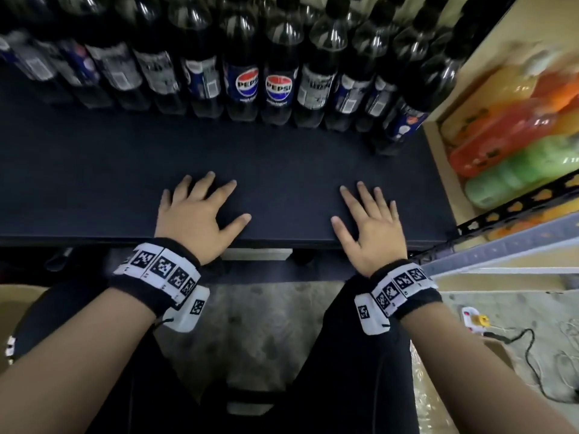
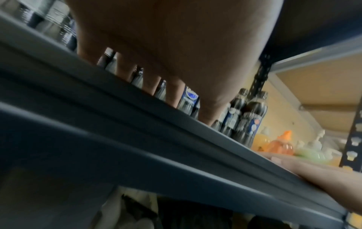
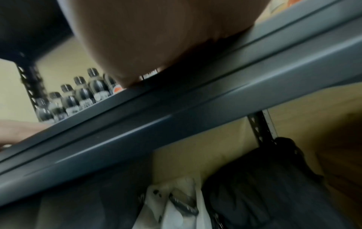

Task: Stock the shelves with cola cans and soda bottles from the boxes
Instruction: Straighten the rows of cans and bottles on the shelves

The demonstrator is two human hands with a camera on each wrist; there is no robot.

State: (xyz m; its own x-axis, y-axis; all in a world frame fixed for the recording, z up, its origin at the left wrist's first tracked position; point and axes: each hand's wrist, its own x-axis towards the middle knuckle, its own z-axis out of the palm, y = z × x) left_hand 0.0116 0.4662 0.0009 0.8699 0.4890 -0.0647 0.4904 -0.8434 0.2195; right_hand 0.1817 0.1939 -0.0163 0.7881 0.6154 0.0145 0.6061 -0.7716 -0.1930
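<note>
A long row of dark cola bottles with blue labels stands along the back of the dark shelf. My left hand lies flat near the shelf's front edge, fingers spread, holding nothing. My right hand lies flat the same way, a little to the right. Both hands are well in front of the bottles, apart from them. In the left wrist view the left palm is above the shelf's grey front rail, with bottles beyond. The right wrist view shows the right palm on the rail.
Orange, yellow and green drink bottles lie in the cream-walled bay to the right, past a black slotted upright. A cardboard box edge is at the lower left. Below the shelf are a white bag, a dark bundle, and a cable on the floor.
</note>
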